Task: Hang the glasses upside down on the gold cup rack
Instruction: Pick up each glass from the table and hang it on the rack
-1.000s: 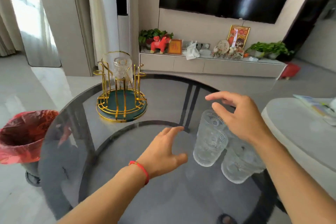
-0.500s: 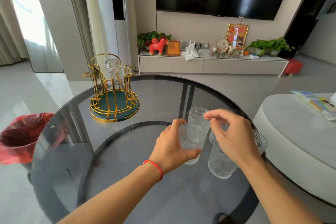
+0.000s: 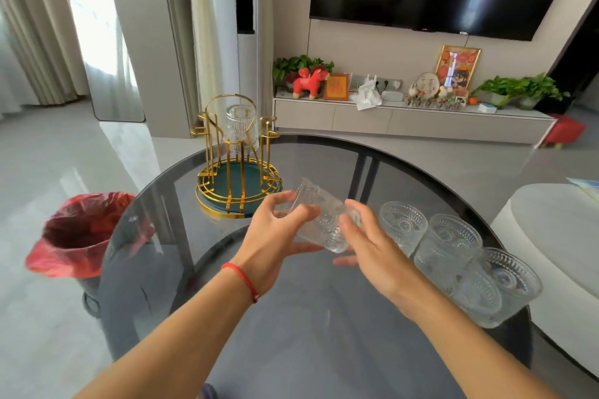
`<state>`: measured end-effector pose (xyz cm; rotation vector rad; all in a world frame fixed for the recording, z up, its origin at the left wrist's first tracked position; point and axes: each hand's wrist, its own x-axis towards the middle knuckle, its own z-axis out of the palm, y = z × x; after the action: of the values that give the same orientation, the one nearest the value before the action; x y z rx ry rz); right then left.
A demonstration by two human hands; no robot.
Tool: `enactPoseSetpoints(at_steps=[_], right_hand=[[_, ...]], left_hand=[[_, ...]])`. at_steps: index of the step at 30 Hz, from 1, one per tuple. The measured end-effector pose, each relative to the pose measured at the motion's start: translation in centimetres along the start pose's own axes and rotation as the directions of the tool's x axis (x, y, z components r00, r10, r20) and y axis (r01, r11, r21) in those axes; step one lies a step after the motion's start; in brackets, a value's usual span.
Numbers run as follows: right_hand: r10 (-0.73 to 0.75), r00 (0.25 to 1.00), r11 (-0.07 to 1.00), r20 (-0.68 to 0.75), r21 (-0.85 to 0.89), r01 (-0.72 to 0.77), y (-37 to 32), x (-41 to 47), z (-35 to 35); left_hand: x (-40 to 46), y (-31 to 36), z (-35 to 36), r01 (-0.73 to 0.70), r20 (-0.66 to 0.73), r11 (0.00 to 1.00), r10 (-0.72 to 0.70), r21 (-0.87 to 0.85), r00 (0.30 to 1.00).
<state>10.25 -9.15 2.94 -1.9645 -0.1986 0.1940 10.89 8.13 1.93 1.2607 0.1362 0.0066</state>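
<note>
A clear patterned glass lies tilted on its side in the air above the round dark glass table. My left hand grips its left end and my right hand touches its right end. The gold cup rack with a green base stands at the table's far left, just beyond my left hand. One glass hangs upside down on a rear peg. Three more glasses stand upright in a row at the right.
A bin with a red bag stands on the floor left of the table. A white round table sits close on the right. A TV cabinet with ornaments and a wall TV lie beyond.
My hands have lifted one glass off the table and tipped it sideways, carrying it left toward the rack. The other glasses stay on the table at the right.
</note>
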Motion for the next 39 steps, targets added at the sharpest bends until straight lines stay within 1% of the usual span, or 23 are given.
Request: enactPoseSetpoints(at_steps=[2,3,4,5,6,7,8,9,10,11,12,13,15,17,19,21,23,26,28,30,34,37,39], right_hand=[[0.079,0.997,0.953,0.014,0.292,-0.080,-0.1,1.3,0.9],[0.092,0.995,0.909,0.040,0.404,-0.101,-0.1,1.8,1.3],[0.091,0.994,0.871,0.057,0.480,-0.107,0.0,2.3,1.6],[0.087,0.995,0.841,0.054,0.531,-0.102,0.2,2.7,1.9],[0.080,0.996,0.823,0.028,0.563,-0.082,0.2,3.3,2.3],[0.079,0.997,0.809,-0.022,0.585,-0.051,0.4,3.6,2.4],[0.076,0.993,0.812,-0.088,0.584,-0.010,0.4,4.2,2.4],[0.073,0.985,0.825,-0.154,0.564,0.027,0.3,4.9,2.5],[0.070,0.974,0.842,-0.217,0.536,0.059,0.1,5.5,2.3],[0.062,0.959,0.857,-0.277,0.508,0.091,-0.2,6.5,1.9],[0.046,0.943,0.867,-0.329,0.481,0.126,-0.6,7.5,1.5],[0.013,0.927,0.877,-0.374,0.451,0.169,-1.7,9.0,1.3],[-0.058,0.898,0.895,-0.436,0.375,0.240,-4.2,11.7,0.6],[-0.130,0.871,0.903,-0.474,0.306,0.301,-7.4,15.0,0.4],[-0.190,0.849,0.893,-0.492,0.273,0.358,-10.9,18.4,0.7],[-0.255,0.834,0.885,-0.489,0.230,0.405,-14.5,21.3,1.4],[-0.312,0.836,0.889,-0.451,0.171,0.424,-17.7,24.2,3.0],[-0.391,0.856,0.909,-0.338,0.004,0.417,-20.5,27.3,6.2],[-0.424,0.878,0.906,-0.224,-0.113,0.408,-21.3,28.3,8.3],[-0.438,0.891,0.886,-0.115,-0.224,0.407,-21.6,28.9,10.1],[-0.409,0.910,0.826,0.073,-0.393,0.403,-21.4,29.7,12.2],[-0.365,0.917,0.780,0.163,-0.484,0.397,-20.8,30.2,13.2],[-0.350,0.913,0.724,0.207,-0.559,0.404,-20.4,30.3,13.8]], left_hand=[[0.4,0.0,-0.8,0.009,-0.007,1.000,-0.009,-0.018,1.000],[0.8,-0.1,-1.3,0.007,-0.004,1.000,-0.007,-0.008,1.000],[1.2,-0.1,-1.9,-0.005,0.003,0.999,0.005,0.039,1.000],[1.5,0.0,-2.6,-0.028,0.001,0.993,0.028,0.114,1.000],[2.1,0.1,-3.6,-0.067,-0.016,0.971,0.072,0.229,0.997],[2.5,-0.1,-4.4,-0.121,-0.031,0.913,0.145,0.390,0.989],[3.1,-0.4,-5.5,-0.174,-0.042,0.795,0.243,0.582,0.969],[3.7,-1.0,-6.6,-0.187,-0.035,0.626,0.324,0.757,0.945],[4.3,-1.6,-7.5,-0.162,-0.014,0.461,0.354,0.873,0.935],[4.8,-2.2,-8.4,-0.124,0.003,0.340,0.337,0.932,0.941],[5.1,-2.9,-8.8,-0.098,0.018,0.254,0.301,0.962,0.953],[5.7,-3.4,-9.5,-0.089,0.033,0.191,0.274,0.977,0.961],[5.9,-4.1,-9.6,-0.088,0.061,0.103,0.235,0.991,0.970],[5.8,-4.2,-9.5,-0.083,0.067,0.061,0.231,0.995,0.971],[5.9,-4.2,-9.5,-0.064,0.054,0.042,0.212,0.997,0.976],[6.1,-4.0,-9.4,-0.052,0.045,0.029,0.197,0.998,0.979],[6.3,-3.7,-9.3,-0.048,0.039,0.036,0.199,0.998,0.979],[6.4,-3.2,-9.3,-0.044,0.038,0.029,0.200,0.999,0.979],[6.3,-3.1,-9.3,-0.051,0.044,0.027,0.202,0.998,0.978],[6.3,-3.1,-9.5,-0.062,0.051,0.048,0.213,0.997,0.976],[6.2,-3.1,-10.0,-0.080,0.064,0.060,0.229,0.995,0.971],[6.2,-2.9,-10.0,-0.077,0.066,0.054,0.192,0.996,0.979],[6.3,-2.9,-9.9,-0.071,0.061,0.048,0.180,0.996,0.982]])
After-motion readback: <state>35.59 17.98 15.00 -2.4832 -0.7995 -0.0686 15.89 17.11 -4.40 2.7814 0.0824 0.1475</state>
